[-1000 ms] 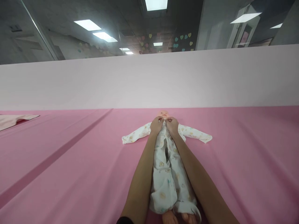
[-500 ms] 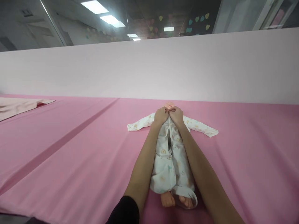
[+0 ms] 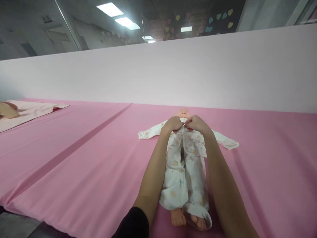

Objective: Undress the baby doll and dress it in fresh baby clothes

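A baby doll (image 3: 183,113) lies on its back, its head toward the white wall. It wears a white patterned outfit (image 3: 174,162) with both sleeves spread sideways and its bare feet (image 3: 178,217) showing at the leg openings. My left hand (image 3: 174,124) pinches the outfit's front edge at the upper chest, just below the chin. Close beside it, my right hand (image 3: 196,124) pinches the other side of the front, fingertips almost touching. Below my hands the front hangs partly open along the middle, with a dark gap at the waist.
The pink padded surface (image 3: 86,158) has long creases and ends at the lower left. A low white wall (image 3: 160,72) runs behind it, with glass above. At the far left, a pale pink cloth (image 3: 34,110) lies beneath a partly visible skin-toned object (image 3: 8,110).
Both hands have moved slightly down from the doll's chin, uncovering its face and collar. My right wrist has swung outward. The view has turned a little left.
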Demonstrator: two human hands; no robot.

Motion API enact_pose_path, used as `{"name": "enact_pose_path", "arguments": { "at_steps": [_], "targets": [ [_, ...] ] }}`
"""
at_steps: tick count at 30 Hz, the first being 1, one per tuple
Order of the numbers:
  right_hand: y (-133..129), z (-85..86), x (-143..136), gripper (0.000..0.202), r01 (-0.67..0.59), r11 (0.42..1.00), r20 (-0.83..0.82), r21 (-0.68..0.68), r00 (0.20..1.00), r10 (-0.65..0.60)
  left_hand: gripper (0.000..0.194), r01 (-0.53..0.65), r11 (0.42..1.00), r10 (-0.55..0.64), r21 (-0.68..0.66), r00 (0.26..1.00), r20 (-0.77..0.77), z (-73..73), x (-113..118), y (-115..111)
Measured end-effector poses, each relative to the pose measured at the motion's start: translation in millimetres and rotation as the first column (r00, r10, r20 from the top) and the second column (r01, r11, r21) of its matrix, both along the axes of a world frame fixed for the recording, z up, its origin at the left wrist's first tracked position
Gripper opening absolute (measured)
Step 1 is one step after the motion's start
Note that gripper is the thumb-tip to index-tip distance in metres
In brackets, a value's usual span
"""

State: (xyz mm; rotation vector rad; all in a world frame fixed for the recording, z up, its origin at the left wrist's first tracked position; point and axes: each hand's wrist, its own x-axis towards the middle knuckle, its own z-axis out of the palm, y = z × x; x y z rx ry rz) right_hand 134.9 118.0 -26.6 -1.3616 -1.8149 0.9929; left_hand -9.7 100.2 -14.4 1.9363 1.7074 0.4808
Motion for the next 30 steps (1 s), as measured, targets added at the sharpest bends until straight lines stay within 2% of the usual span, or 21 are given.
{"name": "enact_pose_path", "arguments": {
  "at_steps": [4, 8, 12, 16, 20, 22, 24, 26, 30],
  "targets": [
    [7, -4.4, 1, 0.008, 0.035, 0.996, -0.141, -0.078, 0.989, -0.045, 0.021, 0.059, 0.998, -0.057, -0.017, 0.992, 0.113, -1.4, -2, 0],
    [6, -3.7, 3, 0.009, 0.047, 0.989, -0.211, -0.138, 0.975, -0.075, 0.016, 0.138, 0.990, -0.130, -0.021, 0.968, 0.213, -3.2, -4, -1],
    [2, -1.8, 2, 0.011, 0.072, 0.981, -0.267, -0.181, 0.956, -0.119, 0.017, 0.135, 0.991, -0.130, -0.008, 0.969, 0.211, -5.6, -4, -2],
    [2, -2.2, -1, 0.016, 0.099, 0.984, -0.269, -0.150, 0.953, -0.137, 0.019, 0.125, 0.991, -0.130, 0.036, 0.968, 0.214, -6.3, -2, -3],
    [1, -0.7, -5, 0.019, 0.146, 0.987, -0.226, -0.063, 0.961, -0.157, 0.020, 0.135, 0.981, -0.149, 0.137, 0.983, 0.102, -1.9, 0, -6],
    [-2, 3.6, -6, 0.020, 0.121, 0.992, -0.213, -0.033, 0.969, -0.125, 0.021, 0.133, 0.973, -0.146, 0.186, 0.987, 0.058, 1.4, -1, -9],
    [-8, 11.0, -4, 0.021, 0.053, 0.998, -0.200, -0.040, 0.978, -0.060, 0.019, 0.139, 0.973, -0.157, 0.186, 0.984, 0.085, 4.9, -1, -11],
    [-16, 20.5, -1, 0.020, -0.003, 0.997, -0.132, -0.071, 0.991, -0.007, 0.016, 0.170, 0.979, -0.186, 0.109, 0.971, 0.148, 8.8, 0, -13],
    [-32, 37.5, 7, 0.008, -0.053, 0.986, 0.187, -0.159, 0.979, 0.083, 0.009, 0.212, 0.970, -0.189, -0.115, 0.964, 0.188, 18.9, 1, -23]
  ]
}}
